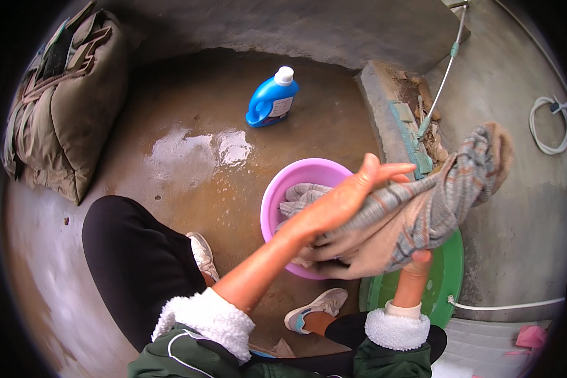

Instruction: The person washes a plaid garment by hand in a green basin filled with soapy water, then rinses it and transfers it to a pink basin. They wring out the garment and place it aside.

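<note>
A bundled grey plaid cloth with a beige side (434, 208) is raised over a purple plastic basin (276, 189) and a green plastic tub (456, 264). My left hand (354, 193) lies against the upper side of the bundle, its fingers extended and apart. From below, my right hand (418, 264) supports the bundle, with the thumb showing and the other fingers hidden by cloth. More striped grey cloth (304, 196) lies in the purple basin and seems to run into the raised bundle.
A blue detergent bottle with a white cap (271, 101) stands on the wet concrete floor (193, 179). At the left is a padded brown fabric bundle (75, 127). A white hose (510, 307) reaches the green tub. A mop (439, 90) leans near a broken ledge (378, 104).
</note>
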`<state>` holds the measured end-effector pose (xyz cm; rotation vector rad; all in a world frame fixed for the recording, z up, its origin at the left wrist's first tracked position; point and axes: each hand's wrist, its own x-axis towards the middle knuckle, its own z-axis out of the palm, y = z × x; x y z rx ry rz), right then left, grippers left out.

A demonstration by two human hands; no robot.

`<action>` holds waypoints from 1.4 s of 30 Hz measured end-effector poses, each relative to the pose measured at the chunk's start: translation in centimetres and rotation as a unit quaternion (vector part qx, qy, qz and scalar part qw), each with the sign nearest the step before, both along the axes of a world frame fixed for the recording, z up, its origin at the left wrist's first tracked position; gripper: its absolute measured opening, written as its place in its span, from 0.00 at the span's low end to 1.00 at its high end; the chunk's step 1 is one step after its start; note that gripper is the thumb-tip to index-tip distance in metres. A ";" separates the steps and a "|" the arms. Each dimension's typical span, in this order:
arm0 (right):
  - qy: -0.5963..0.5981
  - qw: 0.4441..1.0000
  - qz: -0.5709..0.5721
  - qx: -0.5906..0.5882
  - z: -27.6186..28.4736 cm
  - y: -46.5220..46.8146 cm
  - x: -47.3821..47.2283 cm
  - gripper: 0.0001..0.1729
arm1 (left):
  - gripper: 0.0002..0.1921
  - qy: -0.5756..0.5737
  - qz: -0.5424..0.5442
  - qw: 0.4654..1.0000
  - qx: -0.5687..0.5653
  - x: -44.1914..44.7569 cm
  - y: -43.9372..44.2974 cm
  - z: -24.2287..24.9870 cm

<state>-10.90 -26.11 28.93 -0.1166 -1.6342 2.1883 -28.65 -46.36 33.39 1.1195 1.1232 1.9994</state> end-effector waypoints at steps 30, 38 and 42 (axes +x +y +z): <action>0.004 0.894 -0.406 0.192 3.6 -2.5 -17.6 0.32 | 0.67 0.011 0.127 0.984 -0.126 0.9 3.7 -12.7; -0.178 0.876 -0.154 0.420 3.9 -6.9 -18.9 0.47 | 0.48 -0.213 0.037 0.973 -0.084 -0.9 3.1 -14.4; -0.181 0.948 0.184 0.186 7.4 -2.2 -16.6 0.54 | 0.38 -0.306 -0.012 0.940 -0.149 -1.9 1.6 -14.9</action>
